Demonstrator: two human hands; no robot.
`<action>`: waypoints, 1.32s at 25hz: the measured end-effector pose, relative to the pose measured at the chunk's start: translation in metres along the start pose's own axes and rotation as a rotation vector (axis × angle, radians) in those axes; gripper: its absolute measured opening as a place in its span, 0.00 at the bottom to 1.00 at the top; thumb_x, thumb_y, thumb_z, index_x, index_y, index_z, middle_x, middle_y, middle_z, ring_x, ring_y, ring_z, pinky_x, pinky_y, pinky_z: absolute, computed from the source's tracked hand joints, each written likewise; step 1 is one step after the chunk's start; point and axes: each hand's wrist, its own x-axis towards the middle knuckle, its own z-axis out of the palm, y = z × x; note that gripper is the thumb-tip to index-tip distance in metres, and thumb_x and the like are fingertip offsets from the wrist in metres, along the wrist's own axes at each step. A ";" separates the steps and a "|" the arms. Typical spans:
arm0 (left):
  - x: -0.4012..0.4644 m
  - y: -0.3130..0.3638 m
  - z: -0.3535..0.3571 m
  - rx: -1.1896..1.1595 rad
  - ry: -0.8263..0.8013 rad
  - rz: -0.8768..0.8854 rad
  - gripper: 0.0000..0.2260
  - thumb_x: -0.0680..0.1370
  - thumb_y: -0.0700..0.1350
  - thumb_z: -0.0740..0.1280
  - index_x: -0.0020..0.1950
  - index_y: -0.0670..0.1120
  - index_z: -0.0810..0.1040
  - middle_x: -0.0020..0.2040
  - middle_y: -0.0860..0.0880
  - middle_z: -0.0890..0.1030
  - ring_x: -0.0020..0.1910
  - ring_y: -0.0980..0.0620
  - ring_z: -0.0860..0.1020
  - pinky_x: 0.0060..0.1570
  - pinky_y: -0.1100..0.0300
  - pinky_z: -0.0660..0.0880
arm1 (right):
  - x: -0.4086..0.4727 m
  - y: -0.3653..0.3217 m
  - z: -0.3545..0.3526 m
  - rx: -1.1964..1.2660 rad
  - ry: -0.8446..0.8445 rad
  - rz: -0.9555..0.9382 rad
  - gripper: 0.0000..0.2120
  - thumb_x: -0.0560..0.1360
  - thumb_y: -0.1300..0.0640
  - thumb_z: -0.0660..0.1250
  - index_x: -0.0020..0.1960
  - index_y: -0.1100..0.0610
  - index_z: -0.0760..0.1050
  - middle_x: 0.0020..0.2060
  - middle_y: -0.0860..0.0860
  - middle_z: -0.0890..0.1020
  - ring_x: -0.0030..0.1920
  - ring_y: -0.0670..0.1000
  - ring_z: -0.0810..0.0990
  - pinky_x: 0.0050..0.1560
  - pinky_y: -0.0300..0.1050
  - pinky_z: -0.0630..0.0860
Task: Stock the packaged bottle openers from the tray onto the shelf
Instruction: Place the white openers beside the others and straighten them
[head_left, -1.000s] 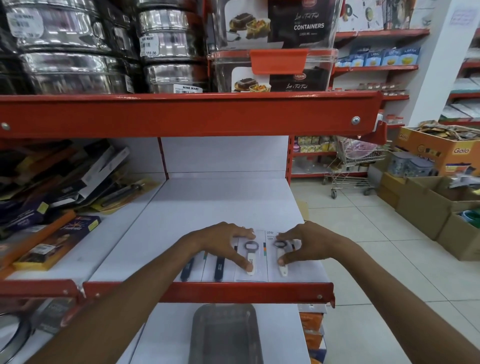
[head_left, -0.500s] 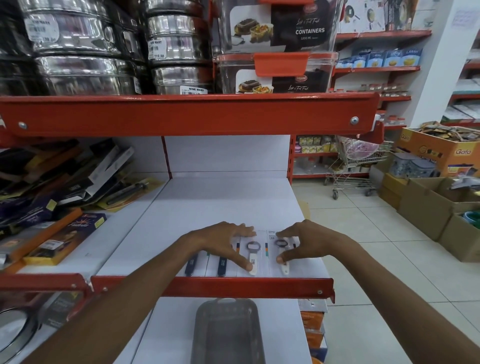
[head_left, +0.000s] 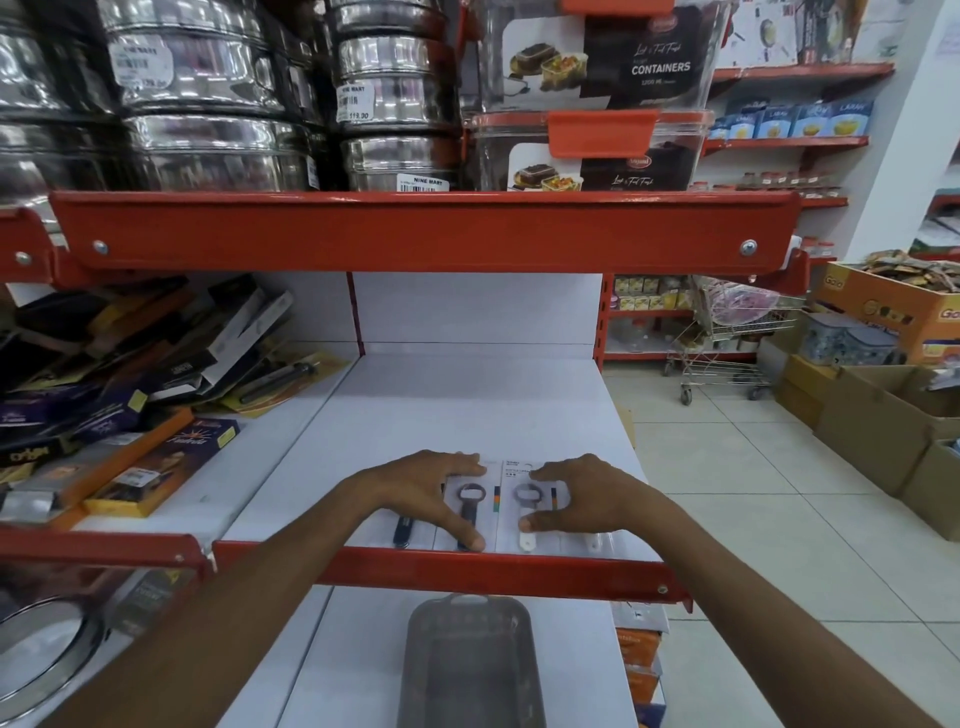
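Note:
Several packaged bottle openers lie side by side on the white shelf, just behind its red front rail. One dark-handled opener pack and one white-handled opener pack show between my hands. My left hand lies spread over the dark-handled packs, with its thumb near the rail. My right hand lies spread over the white-handled packs, its thumb on a white handle. Neither hand lifts a pack. A grey tray rests on the shelf below and looks bare inside.
Boxed knives and kitchen tools are piled on the shelf bay to the left. Steel tins and food containers fill the shelf above. Cardboard boxes and a shopping trolley stand on the tiled floor to the right.
Both hands have shifted about one pack to the left along the row, uncovering a dark-handled opener's head. The view has shifted slightly.

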 end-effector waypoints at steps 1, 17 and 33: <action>0.000 -0.001 -0.001 0.001 -0.001 0.004 0.46 0.65 0.64 0.77 0.78 0.57 0.60 0.81 0.55 0.56 0.80 0.50 0.56 0.78 0.47 0.58 | 0.000 0.000 -0.001 -0.003 -0.009 -0.002 0.39 0.63 0.26 0.65 0.66 0.48 0.71 0.66 0.48 0.77 0.63 0.53 0.76 0.64 0.52 0.73; 0.001 -0.008 0.007 0.031 0.044 0.006 0.45 0.64 0.68 0.75 0.77 0.58 0.61 0.81 0.56 0.58 0.80 0.50 0.57 0.76 0.46 0.59 | -0.008 -0.011 -0.008 0.027 -0.024 0.007 0.35 0.69 0.35 0.69 0.71 0.49 0.68 0.74 0.49 0.68 0.71 0.55 0.69 0.70 0.53 0.66; -0.020 -0.043 -0.009 -0.001 0.076 -0.080 0.46 0.66 0.72 0.69 0.79 0.55 0.59 0.81 0.53 0.56 0.80 0.53 0.53 0.78 0.52 0.53 | -0.012 -0.017 -0.013 0.037 0.004 0.016 0.39 0.68 0.31 0.66 0.72 0.48 0.65 0.73 0.49 0.68 0.70 0.56 0.69 0.70 0.54 0.67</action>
